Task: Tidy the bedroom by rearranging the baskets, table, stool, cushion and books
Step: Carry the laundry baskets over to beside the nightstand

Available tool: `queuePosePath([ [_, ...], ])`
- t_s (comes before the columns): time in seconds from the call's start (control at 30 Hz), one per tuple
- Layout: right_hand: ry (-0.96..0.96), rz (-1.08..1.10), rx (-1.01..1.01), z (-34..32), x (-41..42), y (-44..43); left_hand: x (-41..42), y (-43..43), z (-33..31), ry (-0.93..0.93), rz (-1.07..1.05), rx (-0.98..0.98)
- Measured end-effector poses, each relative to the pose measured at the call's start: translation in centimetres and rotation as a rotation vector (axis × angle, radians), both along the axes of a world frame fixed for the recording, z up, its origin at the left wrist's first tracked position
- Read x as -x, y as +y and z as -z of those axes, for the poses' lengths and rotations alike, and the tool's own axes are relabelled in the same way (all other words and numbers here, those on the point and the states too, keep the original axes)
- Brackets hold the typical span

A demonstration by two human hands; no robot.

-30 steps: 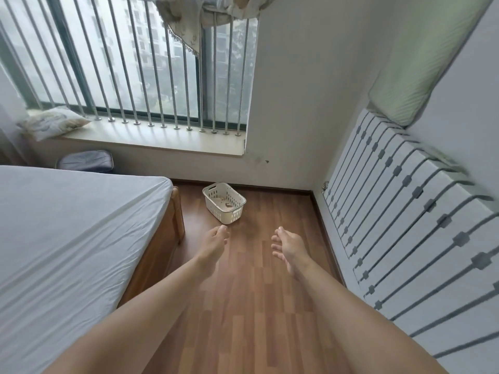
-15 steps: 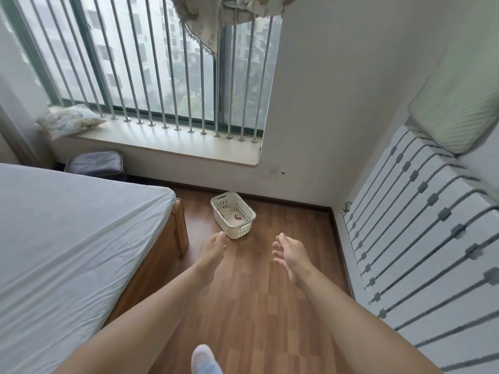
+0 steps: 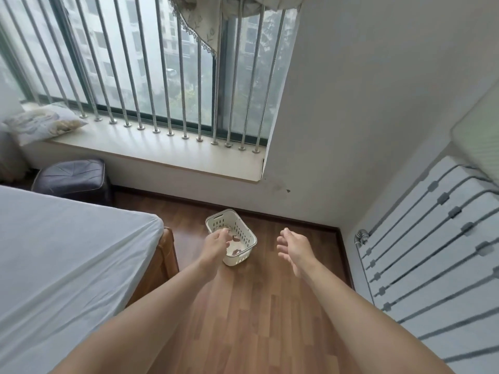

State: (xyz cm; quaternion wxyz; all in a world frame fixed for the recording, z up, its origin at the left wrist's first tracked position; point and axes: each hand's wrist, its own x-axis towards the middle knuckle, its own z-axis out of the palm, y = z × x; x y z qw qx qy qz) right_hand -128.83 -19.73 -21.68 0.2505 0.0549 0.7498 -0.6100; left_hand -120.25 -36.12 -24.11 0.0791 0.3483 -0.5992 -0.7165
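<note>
A small white slotted basket (image 3: 244, 233) stands on the wood floor below the window, with something pale and brown inside. My left hand (image 3: 216, 245) hangs over the basket's near left rim, fingers loosely apart, holding nothing. My right hand (image 3: 294, 248) is open in the air to the right of the basket, apart from it. A dark padded stool (image 3: 73, 179) sits by the wall past the bed. A patterned cushion (image 3: 43, 121) lies on the left end of the windowsill.
The bed (image 3: 62, 265) with a grey sheet and wooden frame fills the left. A white mattress with grey straps (image 3: 432, 252) leans along the right wall. The barred window (image 3: 151, 66) and its sill (image 3: 167, 155) run across the back. Wood floor (image 3: 256, 319) lies between.
The view has come closer to the window and basket. Both hands have moved forward, and the left hand now overlaps the basket's rim.
</note>
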Motion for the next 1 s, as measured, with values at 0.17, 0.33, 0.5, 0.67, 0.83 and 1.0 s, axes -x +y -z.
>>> queuePosePath([
  [0.17, -0.025, -0.017, 0.005, 0.6, 5.1, -4.6, 5.5, -4.3, 0.3, -0.032, -0.001, -0.013],
  [0.33, -0.044, -0.054, -0.025, 1.6, 9.3, -7.9, 8.9, -7.5, 1.9, -0.057, -0.009, 0.018],
  [0.5, -0.044, -0.122, -0.068, 3.1, 15.2, -10.8, 14.2, -10.3, 3.7, -0.087, -0.071, 0.027],
  [0.67, -0.077, -0.188, -0.062, 4.8, 23.5, -12.9, 22.3, -11.3, 5.2, -0.085, -0.134, 0.004],
  [0.83, -0.133, -0.238, -0.079, 6.7, 34.2, -14.9, 31.4, -12.3, 8.0, -0.138, -0.219, -0.025],
  [1.0, -0.184, -0.311, -0.142, 9.0, 42.7, -16.8, 38.2, -13.7, 10.0, -0.204, -0.287, -0.061],
])
